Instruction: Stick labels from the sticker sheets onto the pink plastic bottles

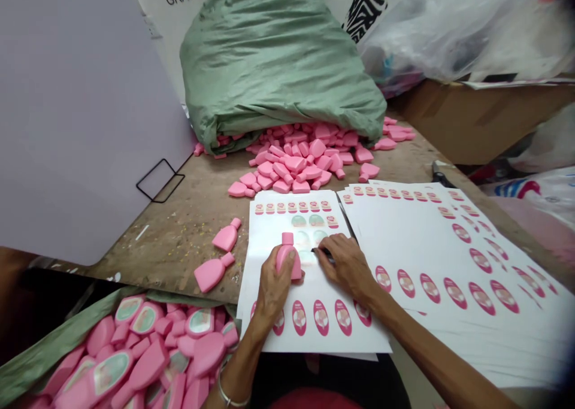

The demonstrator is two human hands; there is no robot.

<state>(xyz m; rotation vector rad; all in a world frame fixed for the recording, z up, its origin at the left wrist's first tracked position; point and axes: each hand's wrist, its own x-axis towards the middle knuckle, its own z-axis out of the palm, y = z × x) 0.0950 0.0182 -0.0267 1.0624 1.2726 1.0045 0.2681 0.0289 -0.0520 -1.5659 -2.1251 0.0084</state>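
Observation:
A small pink plastic bottle, cap end away from me, is gripped in my left hand above a white sticker sheet. My right hand is closed around a thin dark pointed tool, mostly hidden by the fingers. Its tip meets the sheet near pale green labels, just right of the bottle. Small red labels line the sheet's top, and pink oval labels run along its bottom. Two plain pink bottles lie on the table to the left.
Behind the sheet, loose pink bottles spill from a green sack. Another sack at lower left holds bottles with green labels. More sticker sheets spread at right, near a black-handled tool. A black wire frame stands at left.

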